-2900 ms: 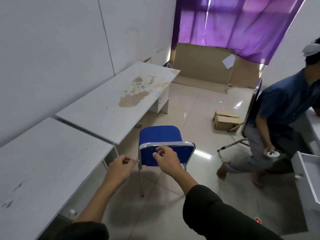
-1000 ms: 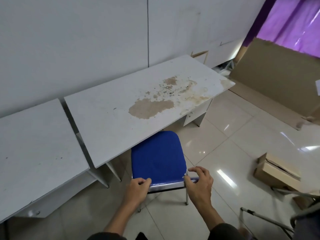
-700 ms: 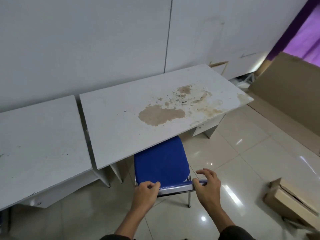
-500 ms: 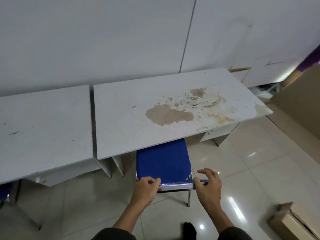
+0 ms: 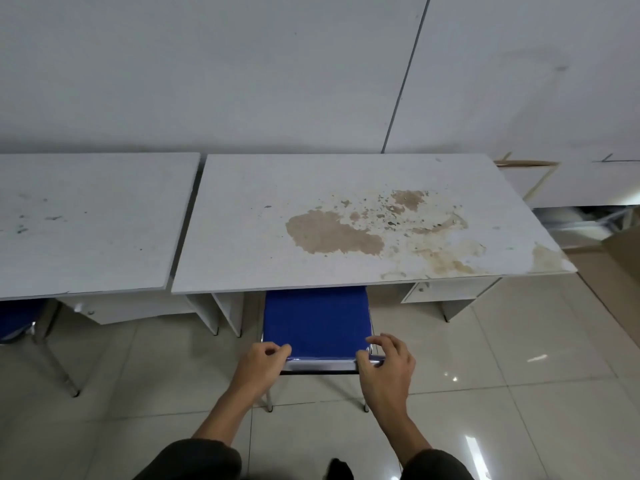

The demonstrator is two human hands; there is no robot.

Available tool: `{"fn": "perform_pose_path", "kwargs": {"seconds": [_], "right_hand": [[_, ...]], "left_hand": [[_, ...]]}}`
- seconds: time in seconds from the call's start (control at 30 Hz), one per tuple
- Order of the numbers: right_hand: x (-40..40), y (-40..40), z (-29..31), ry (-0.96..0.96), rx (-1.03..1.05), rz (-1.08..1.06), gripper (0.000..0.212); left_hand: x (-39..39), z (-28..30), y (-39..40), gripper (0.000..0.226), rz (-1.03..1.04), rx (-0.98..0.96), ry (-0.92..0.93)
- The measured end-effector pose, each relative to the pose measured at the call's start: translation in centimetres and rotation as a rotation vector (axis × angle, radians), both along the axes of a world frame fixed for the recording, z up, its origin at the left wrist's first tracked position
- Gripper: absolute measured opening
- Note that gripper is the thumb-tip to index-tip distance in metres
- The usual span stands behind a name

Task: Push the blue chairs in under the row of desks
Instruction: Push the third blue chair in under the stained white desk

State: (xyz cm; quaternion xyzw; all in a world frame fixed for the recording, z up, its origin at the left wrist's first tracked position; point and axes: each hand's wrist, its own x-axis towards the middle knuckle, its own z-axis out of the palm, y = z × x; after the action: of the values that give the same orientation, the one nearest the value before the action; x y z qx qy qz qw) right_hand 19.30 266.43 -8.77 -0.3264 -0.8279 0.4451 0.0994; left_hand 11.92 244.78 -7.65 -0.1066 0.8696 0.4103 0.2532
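Gripping the chrome back rail (image 5: 318, 364) of the blue chair (image 5: 317, 318), the left hand (image 5: 261, 363) curls shut around its left corner and the right hand (image 5: 386, 367) wraps the right corner with fingers looser, partly spread. The seat lies straight ahead of both hands, its front edge already tucked under the stained tabletop (image 5: 346, 220), its rear half out over the tiled floor (image 5: 502, 393). The push runs straight forward toward the wall (image 5: 242, 64); both hands sit equally near. A drawer unit (image 5: 440, 289) hangs to the right and desk panels (image 5: 221, 306) stand just left, so the chair looks free to slide between them. A second blue chair (image 5: 15, 318) sits partly under the neighbouring tabletop (image 5: 86, 220).
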Motion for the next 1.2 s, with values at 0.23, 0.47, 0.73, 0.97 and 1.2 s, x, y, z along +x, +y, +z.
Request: {"fn": "perform_pose_path", "kwargs": {"seconds": [0.23, 0.47, 0.73, 0.97, 1.2], "right_hand": [[0.0, 2.0, 0.2, 0.018, -0.046, 0.080, 0.033], [0.4, 2.7, -0.3, -0.096, -0.561, -0.230, 0.114], [-2.7, 3.3, -0.3, -0.022, -0.589, -0.206, 0.110], [-7.6, 4.8, 0.0, 0.015, -0.589, -0.140, 0.109], [-10.8, 4.5, -0.1, 0.000, -0.567, -0.137, 0.110]], "left_hand": [[0.1, -0.8, 1.4, 0.033, 0.126, 0.021, 0.008], [2.0, -3.1, 1.8, 0.074, 0.650, 0.210, -0.176], [-1.4, -3.5, 2.4, 0.049, 0.683, 0.226, -0.151], [-5.8, -3.8, 3.5, 0.042, 0.663, 0.253, -0.123], [-9.5, -3.3, 3.2, 0.044, 0.621, 0.235, -0.104]]}}
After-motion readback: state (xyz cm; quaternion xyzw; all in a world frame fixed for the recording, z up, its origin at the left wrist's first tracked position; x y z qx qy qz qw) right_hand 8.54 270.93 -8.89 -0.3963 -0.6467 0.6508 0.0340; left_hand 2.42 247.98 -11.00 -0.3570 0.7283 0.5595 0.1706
